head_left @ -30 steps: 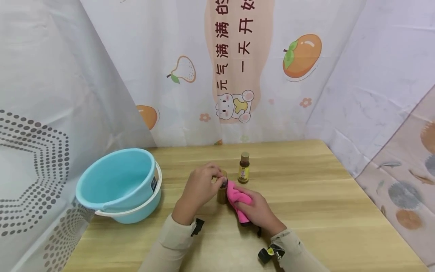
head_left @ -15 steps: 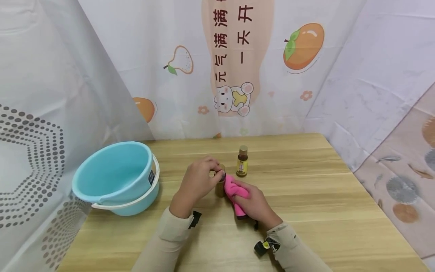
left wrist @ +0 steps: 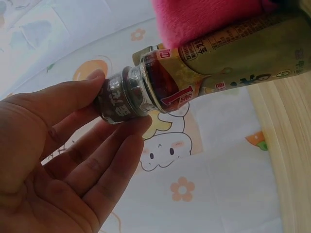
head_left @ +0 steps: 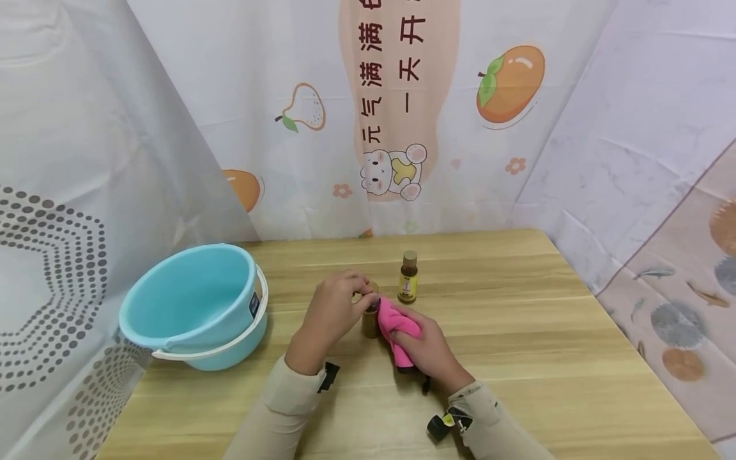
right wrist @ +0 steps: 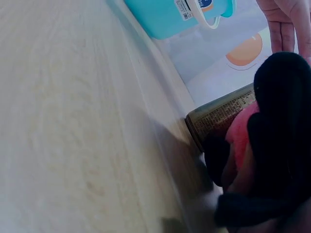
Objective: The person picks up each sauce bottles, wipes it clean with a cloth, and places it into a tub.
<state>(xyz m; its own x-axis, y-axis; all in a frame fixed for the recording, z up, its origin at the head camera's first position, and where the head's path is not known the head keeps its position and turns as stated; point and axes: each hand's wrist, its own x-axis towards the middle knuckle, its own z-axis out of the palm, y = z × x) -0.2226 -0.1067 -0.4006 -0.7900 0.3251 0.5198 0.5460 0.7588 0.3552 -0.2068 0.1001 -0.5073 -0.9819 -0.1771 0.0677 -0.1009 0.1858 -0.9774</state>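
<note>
An upright glass bottle (head_left: 370, 324) with a gold label stands on the table in front of me. My left hand (head_left: 335, 310) pinches its dark cap (left wrist: 116, 99) between thumb and fingers; the remaining fingers are bent loosely below it in the left wrist view. My right hand (head_left: 430, 344) grips a bunched pink cloth (head_left: 398, 329) with black parts. That cloth lies against the bottle's right side, seen as a pink edge over the label in the left wrist view. In the right wrist view, black material hides much of the right hand.
Behind and slightly right of the hands stands a second small bottle (head_left: 408, 281) with a yellow label. A light blue bucket (head_left: 192, 300) with a white handle sits at the table's left. Printed curtains (head_left: 494, 179) hang beyond the back edge of the wooden table (head_left: 546, 358).
The head view has shifted slightly, moving the whole scene a little left and up. Both hands keep their places at the bottle cap and the pink cloth.
</note>
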